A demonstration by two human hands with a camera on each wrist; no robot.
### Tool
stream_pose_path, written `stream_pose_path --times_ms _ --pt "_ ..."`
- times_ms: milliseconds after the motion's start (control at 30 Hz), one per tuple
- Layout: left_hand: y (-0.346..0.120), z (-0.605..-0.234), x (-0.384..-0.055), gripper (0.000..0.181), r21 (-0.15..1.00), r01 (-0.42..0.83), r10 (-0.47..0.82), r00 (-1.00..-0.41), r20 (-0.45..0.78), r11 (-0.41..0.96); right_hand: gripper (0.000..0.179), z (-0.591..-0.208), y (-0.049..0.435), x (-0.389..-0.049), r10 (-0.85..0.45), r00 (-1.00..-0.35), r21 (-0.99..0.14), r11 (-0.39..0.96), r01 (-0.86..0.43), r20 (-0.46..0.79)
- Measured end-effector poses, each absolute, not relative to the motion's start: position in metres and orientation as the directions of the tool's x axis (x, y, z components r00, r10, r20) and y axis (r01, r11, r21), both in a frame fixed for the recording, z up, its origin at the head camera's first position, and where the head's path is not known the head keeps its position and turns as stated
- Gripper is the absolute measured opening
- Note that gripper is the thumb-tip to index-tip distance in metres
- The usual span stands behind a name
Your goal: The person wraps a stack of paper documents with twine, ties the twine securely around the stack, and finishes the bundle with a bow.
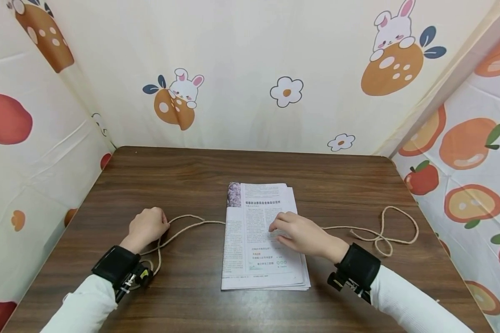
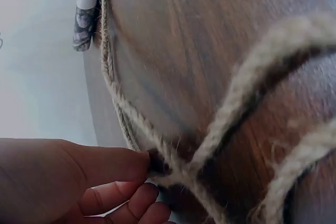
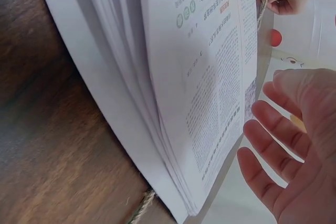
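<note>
A folded stack of newspaper (image 1: 258, 259) lies in the middle of the table, with a beige rope (image 1: 204, 222) running beneath it and coming out on both sides. To its left, my left hand (image 1: 148, 224) pinches the rope between thumb and fingers; the left wrist view shows the thumb (image 2: 115, 163) against the strand, close to where strands cross. My right hand (image 1: 300, 231) is over the right part of the newspaper, its fingers loosely bent and holding nothing. In the right wrist view those fingers (image 3: 273, 140) are spread beside the printed page (image 3: 210, 87).
Right of the newspaper, the rope's far end lies in a loose loop (image 1: 400, 226). More rope hangs in curves by the left wrist. The wooden table (image 1: 183, 175) meets a printed curtain (image 1: 241, 55) behind and others at both sides.
</note>
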State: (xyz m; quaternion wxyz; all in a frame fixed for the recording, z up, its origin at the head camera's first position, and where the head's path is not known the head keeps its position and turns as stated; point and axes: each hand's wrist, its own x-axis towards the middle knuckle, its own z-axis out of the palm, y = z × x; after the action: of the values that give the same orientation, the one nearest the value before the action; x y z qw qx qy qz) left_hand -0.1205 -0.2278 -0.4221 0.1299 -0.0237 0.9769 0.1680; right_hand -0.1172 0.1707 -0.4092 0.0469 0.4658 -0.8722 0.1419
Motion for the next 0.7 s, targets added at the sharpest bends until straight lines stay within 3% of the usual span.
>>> stream_pose_path --times_ms 400,700 --pt "-0.212 -0.413 -0.125 0.008 0.378 0.025 0.041 -0.999 -0.034 0.926 0.019 -0.404 0.163 -0.120 -0.808 -0.558 -0.223 0.518 -0.826 0.188" --pt "-0.183 -0.399 -0.127 0.005 0.425 0.153 0.084 -0.981 0.177 0.892 0.019 -0.400 0.154 -0.123 -0.797 -0.570 -0.211 0.534 -0.819 0.198"
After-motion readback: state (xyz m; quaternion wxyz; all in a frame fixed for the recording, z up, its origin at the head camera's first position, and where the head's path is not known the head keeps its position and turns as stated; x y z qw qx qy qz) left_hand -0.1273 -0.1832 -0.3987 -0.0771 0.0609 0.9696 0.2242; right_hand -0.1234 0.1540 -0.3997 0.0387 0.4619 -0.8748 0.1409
